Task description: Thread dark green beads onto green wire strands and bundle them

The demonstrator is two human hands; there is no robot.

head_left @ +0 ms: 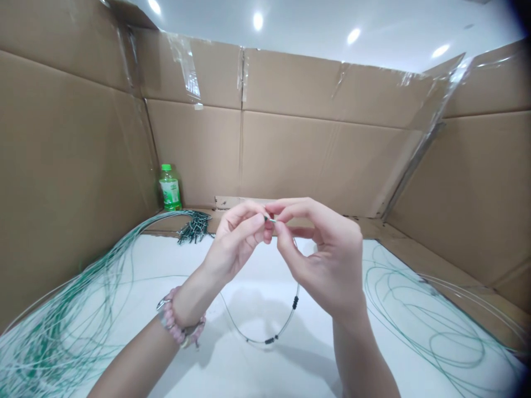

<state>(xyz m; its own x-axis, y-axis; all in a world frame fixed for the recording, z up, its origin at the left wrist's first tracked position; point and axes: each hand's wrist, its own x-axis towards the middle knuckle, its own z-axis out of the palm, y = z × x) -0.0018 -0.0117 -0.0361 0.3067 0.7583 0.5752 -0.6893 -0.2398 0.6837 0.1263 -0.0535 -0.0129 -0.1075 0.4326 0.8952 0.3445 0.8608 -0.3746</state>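
Observation:
My left hand (pixel 238 237), with a pink bead bracelet on its wrist, pinches a small dark piece on a thin cord near the middle of the view. Fingertips of my right hand (pixel 323 249) close on the light end of the same cord (pixel 272 220), just to the right. Below both hands hangs a loop of thin wire (pixel 237 331) with small black beads (pixel 270 340) at its bottom and more black beads (pixel 295 302) on its right side. Part of the loop is hidden behind my hands.
Many green and white cords (pixel 62 309) lie at the left, their dark tips (pixel 194 226) bunched at the back. Looser green coils (pixel 431 315) spread on the right of the white surface (pixel 232 376). A green bottle (pixel 170 189) stands by the cardboard wall (pixel 290 149).

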